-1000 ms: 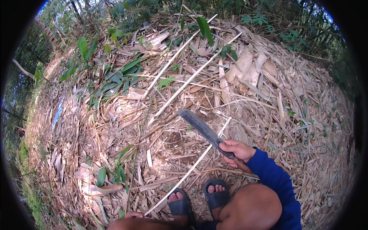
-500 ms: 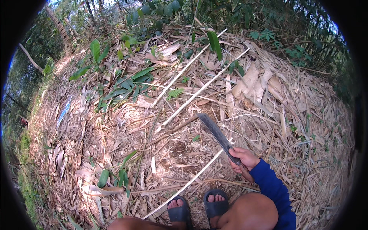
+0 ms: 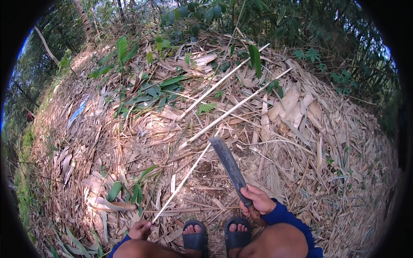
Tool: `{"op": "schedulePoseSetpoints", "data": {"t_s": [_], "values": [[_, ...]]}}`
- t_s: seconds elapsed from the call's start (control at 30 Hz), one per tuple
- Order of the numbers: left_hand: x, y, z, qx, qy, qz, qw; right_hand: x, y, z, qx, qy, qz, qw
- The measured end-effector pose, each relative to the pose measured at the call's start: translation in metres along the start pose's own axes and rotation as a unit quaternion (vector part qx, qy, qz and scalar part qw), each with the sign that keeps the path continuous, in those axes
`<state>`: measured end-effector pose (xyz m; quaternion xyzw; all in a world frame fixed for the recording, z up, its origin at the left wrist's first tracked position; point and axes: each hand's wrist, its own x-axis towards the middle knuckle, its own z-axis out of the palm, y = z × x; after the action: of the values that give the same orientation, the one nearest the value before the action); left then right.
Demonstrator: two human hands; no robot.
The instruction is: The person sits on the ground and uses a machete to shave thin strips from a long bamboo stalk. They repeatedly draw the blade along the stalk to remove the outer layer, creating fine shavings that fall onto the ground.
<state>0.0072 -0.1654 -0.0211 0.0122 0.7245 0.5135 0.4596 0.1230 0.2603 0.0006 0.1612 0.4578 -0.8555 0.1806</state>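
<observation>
My right hand is closed around the wooden handle of a machete, whose dark, broad blade points up and away to the left. At the lower left, my left hand pinches the near end of a thin pale bamboo strip. The strip slants up to the right, and its far end lies near the blade's tip. Two more pale strips, one longer bamboo strip and another bamboo strip beyond it, rest on the ground ahead of me.
Dry leaves and husks cover the mound all around. Green leaves lie ahead to the left, beside a leafy sapling. A blue scrap sits at far left. My sandalled feet are below, and dense foliage borders the back.
My left hand has come into view at the lower left, holding the strip's end. The strip has shifted up and left. My right hand and the machete have moved left and nearer to me.
</observation>
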Motion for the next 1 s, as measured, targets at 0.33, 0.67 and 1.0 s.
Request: {"op": "schedulePoseSetpoints", "data": {"t_s": [0.33, 0.67, 1.0], "values": [[0.073, 0.066, 0.098, -0.002, -0.115, 0.082, 0.99, 0.03, 0.07, 0.052, 0.001, -0.098, 0.112, 0.989], [0.074, 0.06, 0.11, -0.02, -0.231, 0.134, 0.964, 0.017, 0.067, 0.057, 0.053, -0.098, 0.13, 0.985], [0.065, 0.08, 0.114, 0.016, -0.203, 0.141, 0.969, 0.015, 0.056, 0.047, -0.011, -0.068, 0.107, 0.992]]}}
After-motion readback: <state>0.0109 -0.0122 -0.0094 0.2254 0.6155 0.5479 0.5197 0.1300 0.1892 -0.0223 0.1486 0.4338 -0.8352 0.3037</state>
